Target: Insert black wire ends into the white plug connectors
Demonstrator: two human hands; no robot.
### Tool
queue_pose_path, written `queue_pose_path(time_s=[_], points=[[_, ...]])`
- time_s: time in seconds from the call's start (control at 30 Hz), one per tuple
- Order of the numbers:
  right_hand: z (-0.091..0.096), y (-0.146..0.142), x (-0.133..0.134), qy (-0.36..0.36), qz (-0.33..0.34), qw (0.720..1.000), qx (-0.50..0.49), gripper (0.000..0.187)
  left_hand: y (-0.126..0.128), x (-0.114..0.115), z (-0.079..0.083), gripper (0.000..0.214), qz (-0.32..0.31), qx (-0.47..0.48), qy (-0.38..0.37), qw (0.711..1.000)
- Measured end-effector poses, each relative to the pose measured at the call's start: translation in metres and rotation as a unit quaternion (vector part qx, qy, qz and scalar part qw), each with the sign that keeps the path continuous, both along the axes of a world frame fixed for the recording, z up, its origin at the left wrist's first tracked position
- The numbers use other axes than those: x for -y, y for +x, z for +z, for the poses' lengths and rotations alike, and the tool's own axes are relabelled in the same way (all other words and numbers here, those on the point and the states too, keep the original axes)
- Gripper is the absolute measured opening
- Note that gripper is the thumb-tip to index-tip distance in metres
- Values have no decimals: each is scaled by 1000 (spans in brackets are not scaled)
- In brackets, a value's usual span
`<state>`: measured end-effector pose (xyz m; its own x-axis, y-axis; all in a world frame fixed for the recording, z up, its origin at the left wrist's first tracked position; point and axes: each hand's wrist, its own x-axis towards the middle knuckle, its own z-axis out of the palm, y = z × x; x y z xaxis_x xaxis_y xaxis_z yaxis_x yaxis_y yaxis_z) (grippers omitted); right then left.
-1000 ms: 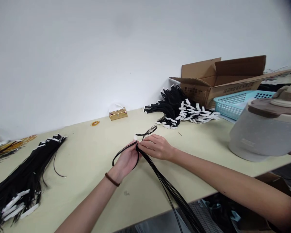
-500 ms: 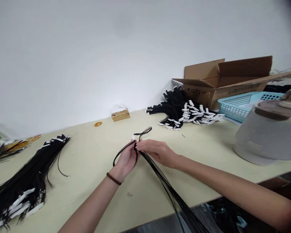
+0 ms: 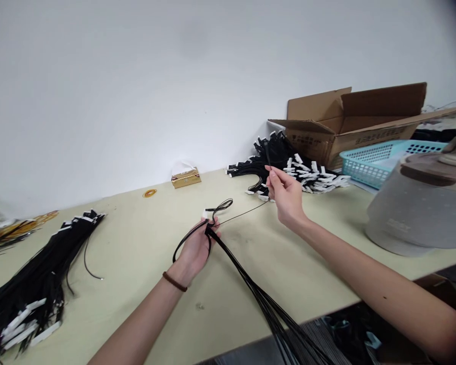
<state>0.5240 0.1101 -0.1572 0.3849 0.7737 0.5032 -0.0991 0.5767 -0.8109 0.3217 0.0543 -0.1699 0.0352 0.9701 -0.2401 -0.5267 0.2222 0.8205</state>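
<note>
Wall (image 3: 137, 91): one, plain, pale grey-white, filling the upper half of the frame; faint smudge at top centre. Table (image 3: 133, 243): one, cream top, back edge along the wall, front edge slanting from bottom centre to right. Ribbed grey surface (image 3: 329, 337): lower right, floor or fabric unclear. Light: soft, diffuse.

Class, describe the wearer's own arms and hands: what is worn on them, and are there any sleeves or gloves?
The left hand and right hand are both gloveless. A thin, dark brown band circles the left wrist; the right wrist shows nothing worn. No sleeve shows on the left arm or right arm.
</note>
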Motion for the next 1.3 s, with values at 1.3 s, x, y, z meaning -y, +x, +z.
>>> queue_pose_path(time_s=[1.3], points=[[-19, -30, 30, 376, -179, 723, 552, 20, 4, 5, -2, 3, -57, 13, 51, 997]])
